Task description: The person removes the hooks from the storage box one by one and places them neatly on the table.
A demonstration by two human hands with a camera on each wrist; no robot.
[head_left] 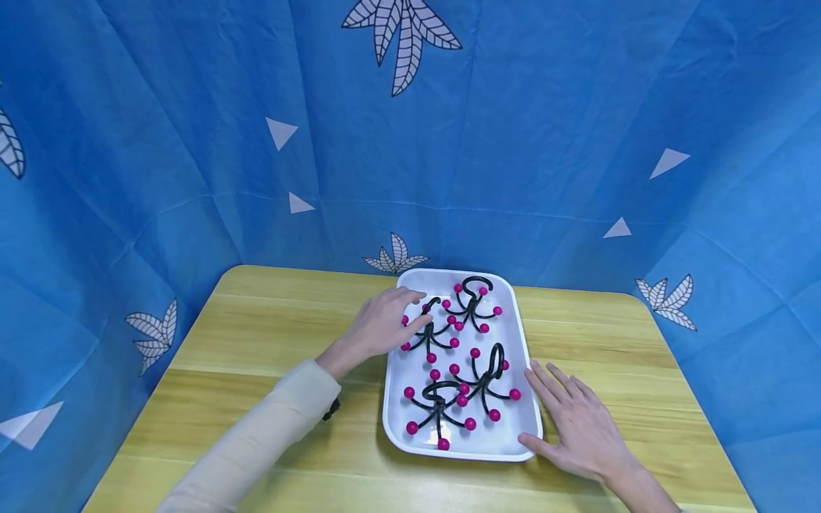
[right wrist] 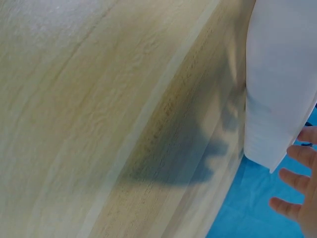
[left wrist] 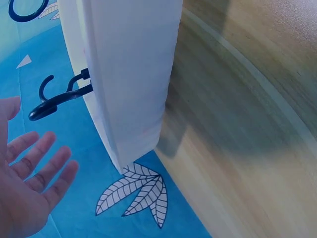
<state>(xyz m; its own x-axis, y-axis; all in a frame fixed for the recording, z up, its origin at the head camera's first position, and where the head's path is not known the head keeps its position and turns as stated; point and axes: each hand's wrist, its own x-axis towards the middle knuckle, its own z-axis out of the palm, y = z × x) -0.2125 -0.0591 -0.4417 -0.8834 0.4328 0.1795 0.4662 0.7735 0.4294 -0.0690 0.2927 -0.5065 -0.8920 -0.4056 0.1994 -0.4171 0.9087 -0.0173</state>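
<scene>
A white tray (head_left: 489, 443) holds several black scalp massagers with magenta ball tips and curled handles. Over the tray's left rim reaches my left hand (head_left: 385, 322), nearest the far-left massager (head_left: 429, 328). Its thumb extends toward that massager's stem; in the left wrist view a gap separates the loosely spread fingers (left wrist: 57, 163) from the handle (left wrist: 64, 98). At the tray's right rim, my right hand (head_left: 580, 431) lies with fingers spread, near the near-right massager (head_left: 484, 380). Whether those fingertips touch the rim is unclear. Other massagers lie at far right (head_left: 472, 306) and near left (head_left: 439, 404).
The tray stands on a light wooden table (head_left: 269, 335), close to its far edge. Blue cloth (head_left: 532, 128) with leaf and triangle prints hangs behind the table and along both sides.
</scene>
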